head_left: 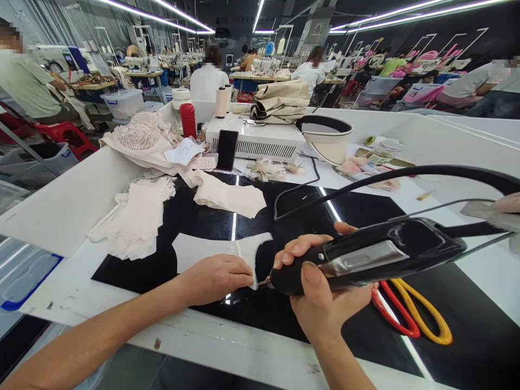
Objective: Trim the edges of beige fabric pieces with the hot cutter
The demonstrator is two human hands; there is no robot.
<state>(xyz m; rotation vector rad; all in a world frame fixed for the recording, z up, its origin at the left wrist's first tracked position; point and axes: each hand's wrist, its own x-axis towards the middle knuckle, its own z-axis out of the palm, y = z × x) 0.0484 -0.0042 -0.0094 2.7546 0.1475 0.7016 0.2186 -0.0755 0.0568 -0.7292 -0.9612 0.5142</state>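
My right hand (pixel 325 292) is wrapped round a black handheld tool (pixel 365 254) with a metal plate on its side; its thin tip points left at the edge of a white fabric piece (pixel 203 252). The fingers of my left hand (pixel 219 279) are pressed together on that piece's right end, close to the tip. The piece lies on a black glossy board (pixel 195 295). Scissors with red and yellow handles (pixel 430 325) lie to the right, partly under my right hand.
Cream fabric stacks (pixel 140 216) and a folded bundle (pixel 229 196) lie behind. Farther back are a phone (pixel 227 150), a white box (pixel 260 141), a red bottle (pixel 187 120) and a visor (pixel 327 141). A black cable (pixel 406 172) arches at right. People sit beyond.
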